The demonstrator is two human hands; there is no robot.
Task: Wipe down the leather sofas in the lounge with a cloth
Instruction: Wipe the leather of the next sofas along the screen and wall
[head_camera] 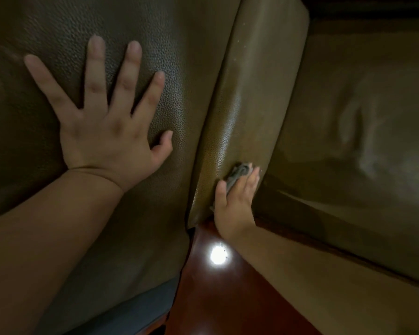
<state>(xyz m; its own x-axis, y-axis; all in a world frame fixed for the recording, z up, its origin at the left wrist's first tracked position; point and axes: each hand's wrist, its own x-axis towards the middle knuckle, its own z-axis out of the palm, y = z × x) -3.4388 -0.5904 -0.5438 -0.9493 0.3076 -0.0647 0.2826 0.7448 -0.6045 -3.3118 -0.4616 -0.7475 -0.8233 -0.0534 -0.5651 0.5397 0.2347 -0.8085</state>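
Note:
An olive-brown leather sofa fills the view, with a grained cushion [174, 56] on the left and an upright leather panel [252, 93] in the middle. My left hand [107, 131] lies flat on the left cushion with its fingers spread. Low on the panel, my right hand [235, 204] presses a small grey cloth [237, 175] against the leather with straight fingers. Most of the cloth is hidden under the palm.
A smoother leather seat [361, 141] lies to the right of the panel. Below the panel a glossy reddish wooden surface [215, 298] reflects a bright lamp spot [218, 255]. A strip of dark blue fabric [136, 308] shows at the bottom.

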